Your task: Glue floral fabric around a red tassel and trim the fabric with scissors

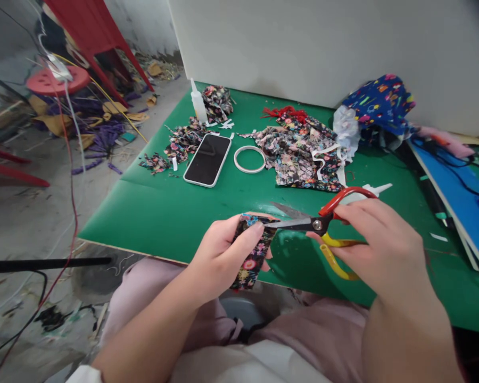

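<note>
My left hand (219,258) pinches a folded strip of black floral fabric (249,263) near the table's front edge, thumb on top. In my right hand (383,244) is a pair of scissors (317,224) with one red and one yellow handle. Its blades are parted and point left; the lower blade meets the top of the fabric by my left thumb. Beyond my hands lies a pile of floral fabric (299,154) with a white strip on it. A white ring (249,159), perhaps a tape roll, and a phone (208,159) lie left of that pile.
On the green table (151,207), a white nozzle bottle (198,103) stands by fabric scraps (186,138) at the back left. A blue patterned cloth (383,106) and a blue board (459,197) with cables are at the right. A red stool (58,80) stands on the littered floor.
</note>
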The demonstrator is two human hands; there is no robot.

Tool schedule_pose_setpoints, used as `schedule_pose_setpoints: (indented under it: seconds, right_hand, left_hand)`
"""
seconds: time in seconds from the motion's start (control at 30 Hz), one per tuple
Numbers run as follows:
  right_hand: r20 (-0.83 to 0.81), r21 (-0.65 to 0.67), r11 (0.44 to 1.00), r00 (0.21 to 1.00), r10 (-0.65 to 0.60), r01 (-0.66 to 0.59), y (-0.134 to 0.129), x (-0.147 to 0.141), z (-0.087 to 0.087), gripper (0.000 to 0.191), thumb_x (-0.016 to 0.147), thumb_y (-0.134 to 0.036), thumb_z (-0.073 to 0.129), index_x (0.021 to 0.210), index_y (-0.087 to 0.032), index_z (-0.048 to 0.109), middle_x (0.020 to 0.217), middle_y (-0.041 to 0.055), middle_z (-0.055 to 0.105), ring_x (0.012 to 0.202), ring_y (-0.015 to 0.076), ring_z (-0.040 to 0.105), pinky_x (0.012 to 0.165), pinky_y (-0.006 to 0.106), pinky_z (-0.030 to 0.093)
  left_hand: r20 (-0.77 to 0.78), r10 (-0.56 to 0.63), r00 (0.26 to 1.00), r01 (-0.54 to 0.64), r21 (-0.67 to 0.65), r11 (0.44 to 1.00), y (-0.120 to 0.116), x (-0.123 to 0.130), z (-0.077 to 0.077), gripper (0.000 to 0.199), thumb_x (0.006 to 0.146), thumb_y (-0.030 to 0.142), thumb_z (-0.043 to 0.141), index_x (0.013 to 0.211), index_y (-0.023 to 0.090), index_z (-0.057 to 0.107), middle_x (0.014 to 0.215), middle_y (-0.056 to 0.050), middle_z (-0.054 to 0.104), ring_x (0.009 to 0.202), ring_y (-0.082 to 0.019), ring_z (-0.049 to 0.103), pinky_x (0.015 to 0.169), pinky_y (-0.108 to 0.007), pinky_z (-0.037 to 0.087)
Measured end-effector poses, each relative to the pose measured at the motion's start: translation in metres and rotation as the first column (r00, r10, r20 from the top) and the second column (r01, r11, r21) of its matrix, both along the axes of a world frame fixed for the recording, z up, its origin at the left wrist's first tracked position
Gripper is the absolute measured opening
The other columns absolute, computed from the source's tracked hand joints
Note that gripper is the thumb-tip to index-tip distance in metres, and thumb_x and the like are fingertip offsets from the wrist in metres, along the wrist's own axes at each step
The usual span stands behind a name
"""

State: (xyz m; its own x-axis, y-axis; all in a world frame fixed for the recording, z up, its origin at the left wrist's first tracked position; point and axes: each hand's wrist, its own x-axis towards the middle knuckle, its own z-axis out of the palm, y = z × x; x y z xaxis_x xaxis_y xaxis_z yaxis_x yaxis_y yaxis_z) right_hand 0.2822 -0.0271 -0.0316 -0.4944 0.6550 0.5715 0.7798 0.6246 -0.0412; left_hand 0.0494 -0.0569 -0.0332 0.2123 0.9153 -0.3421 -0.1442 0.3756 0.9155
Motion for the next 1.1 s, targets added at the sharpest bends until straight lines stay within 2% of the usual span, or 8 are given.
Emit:
schedule_pose_setpoints:
  seconds: [0.17,0.33,0.43,0.57,0.83,1.1]
  right_hand:
    - [-0.003,0.018,1.000,1.000,0.008,-0.008,0.000,0.000,0.001,0.029,0.065,-0.018,0.071,0.090,-0.016,0.058,0.078,0.0041,0.059,0.070,0.0184,0.058,0.059,0.030,0.043]
    - [-0.008,0.073,0.997,1.000,0.008,-0.008,-0.002,-0.002,0.004,0.024,0.069,-0.016,0.070,0.089,-0.017,0.057,0.075,0.0028,0.057,0.068,0.0166,0.055,0.059,0.029,0.042]
    - [-0.015,0.078,0.997,1.000,0.017,-0.016,-0.003,-0.006,0.005,0.020,0.072,-0.017,0.069,0.088,-0.017,0.057,0.073,0.0035,0.055,0.068,0.0174,0.054,0.059,0.031,0.042]
    - [0.008,0.094,0.995,1.000,0.025,-0.025,-0.004,-0.011,0.007,0.015,0.074,-0.017,0.067,0.086,-0.016,0.057,0.069,0.0027,0.053,0.065,0.0170,0.052,0.058,0.032,0.041]
    - [0.013,0.097,0.995,0.999,0.032,-0.033,-0.004,-0.013,0.005,0.012,0.076,-0.015,0.064,0.086,-0.017,0.058,0.069,0.0028,0.054,0.065,0.0165,0.050,0.059,0.032,0.041]
    - [0.017,0.097,0.994,0.999,0.047,-0.048,-0.003,-0.015,0.003,0.013,0.075,-0.016,0.066,0.085,-0.017,0.057,0.068,0.0019,0.054,0.065,0.0160,0.049,0.059,0.032,0.040]
  left_hand:
    - [0.039,-0.017,0.999,0.014,0.070,0.997,-0.003,-0.002,-0.002,0.028,0.086,0.044,0.049,0.093,0.023,0.066,0.065,0.001,0.066,0.051,-0.014,0.063,0.045,-0.022,0.052]
    - [-0.013,-0.018,1.000,0.020,0.222,0.975,-0.006,0.000,-0.004,0.023,0.084,0.029,0.054,0.105,0.028,0.064,0.068,0.003,0.065,0.052,-0.011,0.062,0.050,-0.021,0.053]
    - [-0.049,-0.010,0.999,0.022,0.244,0.970,-0.006,0.002,-0.003,0.019,0.082,0.023,0.056,0.100,0.026,0.063,0.065,0.004,0.064,0.052,-0.011,0.062,0.046,-0.018,0.051]
    - [-0.109,-0.061,0.992,0.091,0.287,0.954,-0.005,0.000,-0.002,0.010,0.086,0.023,0.052,0.088,0.023,0.062,0.065,0.005,0.063,0.053,-0.009,0.062,0.048,-0.015,0.050]
    - [-0.263,-0.098,0.960,0.190,0.354,0.916,-0.003,-0.002,-0.006,0.018,0.089,0.027,0.050,0.074,0.019,0.058,0.059,0.005,0.060,0.047,-0.006,0.056,0.045,-0.013,0.044]
    - [-0.191,-0.165,0.968,0.212,0.263,0.941,-0.003,-0.001,-0.009,0.019,0.087,0.030,0.052,0.073,0.019,0.057,0.062,0.004,0.061,0.049,-0.010,0.061,0.043,-0.016,0.044]
